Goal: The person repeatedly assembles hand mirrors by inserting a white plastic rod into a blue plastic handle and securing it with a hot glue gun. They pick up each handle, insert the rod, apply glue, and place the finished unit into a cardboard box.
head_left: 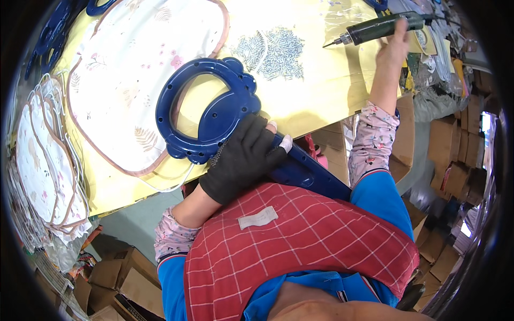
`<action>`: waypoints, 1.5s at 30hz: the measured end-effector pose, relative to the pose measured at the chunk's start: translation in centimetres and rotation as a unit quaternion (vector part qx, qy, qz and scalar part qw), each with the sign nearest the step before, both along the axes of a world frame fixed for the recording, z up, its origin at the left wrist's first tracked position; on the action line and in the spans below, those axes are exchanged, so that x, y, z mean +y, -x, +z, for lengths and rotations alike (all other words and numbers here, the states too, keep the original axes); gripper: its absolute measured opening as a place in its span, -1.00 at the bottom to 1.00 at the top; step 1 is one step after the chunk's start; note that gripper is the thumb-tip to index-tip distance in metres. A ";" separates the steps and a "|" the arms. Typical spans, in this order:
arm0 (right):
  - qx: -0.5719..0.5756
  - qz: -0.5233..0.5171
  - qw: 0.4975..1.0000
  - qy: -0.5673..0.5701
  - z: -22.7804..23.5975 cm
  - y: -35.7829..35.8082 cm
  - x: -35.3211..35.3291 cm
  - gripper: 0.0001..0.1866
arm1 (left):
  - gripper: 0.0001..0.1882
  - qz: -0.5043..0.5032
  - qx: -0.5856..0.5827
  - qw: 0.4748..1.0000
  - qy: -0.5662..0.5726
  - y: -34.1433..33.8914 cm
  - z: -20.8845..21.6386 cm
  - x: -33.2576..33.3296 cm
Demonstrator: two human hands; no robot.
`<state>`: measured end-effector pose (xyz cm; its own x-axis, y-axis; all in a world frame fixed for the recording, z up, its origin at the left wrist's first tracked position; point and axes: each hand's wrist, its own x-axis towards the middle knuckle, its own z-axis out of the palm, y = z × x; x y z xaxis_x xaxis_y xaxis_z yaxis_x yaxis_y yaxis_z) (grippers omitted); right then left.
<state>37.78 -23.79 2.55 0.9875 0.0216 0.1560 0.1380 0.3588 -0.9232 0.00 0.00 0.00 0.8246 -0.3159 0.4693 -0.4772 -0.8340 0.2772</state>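
Note:
My left hand, in a black glove with bare fingertips, is closed on a dark blue plastic part. This part has a ring-shaped end with a scalloped rim and several small holes. Its long flat arm runs toward my right side, against my apron. The ring end overlaps the table's near edge. At the upper right, my bare right hand is on a dark green electric screwdriver, one digit across its top and the other fingers partly hidden and slightly blurred. The screwdriver's bit points left, over the table.
A pile of small screws lies on the yellow tabletop. Left of it is a large printed fabric panel with brown edging. Similar panels hang at the left. Cardboard boxes stand below, with plastic bags at right.

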 end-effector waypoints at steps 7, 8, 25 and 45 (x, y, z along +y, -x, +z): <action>0.030 0.009 0.998 0.050 1.9 7.1 7.6 -0.30 | -0.59 -0.010 0.023 1.000 0.011 0.5 0.8 -0.2; -0.016 0.041 0.998 0.051 2.4 8.6 8.4 -0.28 | -0.59 -0.009 0.021 1.000 0.019 0.3 0.7 -0.2; -0.081 0.359 0.916 -0.162 4.0 19.3 14.7 0.05 | -0.63 0.001 0.040 0.999 0.034 0.1 1.3 -0.3; -0.227 0.385 0.891 -0.077 2.9 18.6 14.1 0.03 | -0.59 -0.002 0.041 0.999 0.024 0.4 1.3 0.2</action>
<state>19.14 -9.74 5.47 0.5241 0.6090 0.5953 0.1434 0.6260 -0.7666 -0.43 0.17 1.26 0.8597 -0.2978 0.4149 -0.4545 -0.8167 0.3555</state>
